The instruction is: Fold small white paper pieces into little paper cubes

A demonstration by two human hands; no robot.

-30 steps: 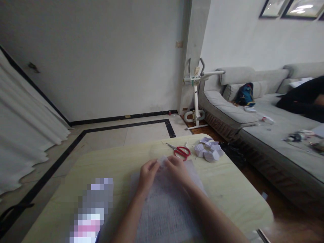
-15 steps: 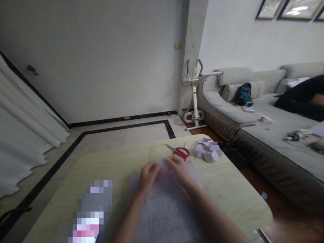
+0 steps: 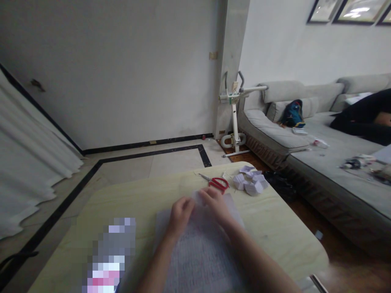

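Over a large printed sheet of paper (image 3: 201, 252) on the table, both my hands meet around a small white piece of paper (image 3: 198, 198). My left hand (image 3: 181, 213) is closed, thumb and fingers pinched at the piece's left side. From the right, my right hand (image 3: 216, 204) curls its fingers down on the same piece. Its exact folds are blurred and partly covered by the fingers. Just beyond my right hand lie red-handled scissors (image 3: 219, 184), blades pointing left. Several folded white paper pieces (image 3: 251, 180) form a loose cluster at the far right of the table.
The pale wood-grain table (image 3: 122, 199) has rounded corners. A pixelated object (image 3: 110, 256) lies at its left. To the right stand a grey sofa (image 3: 324, 150) with a backpack (image 3: 293, 114) and a person (image 3: 363, 118) in dark clothes. An exercise machine (image 3: 235, 118) stands behind the table.
My left hand has turned slightly, with its fingers curled more and a little lower. The right hand has barely moved. The scissors and the paper cluster lie as before.
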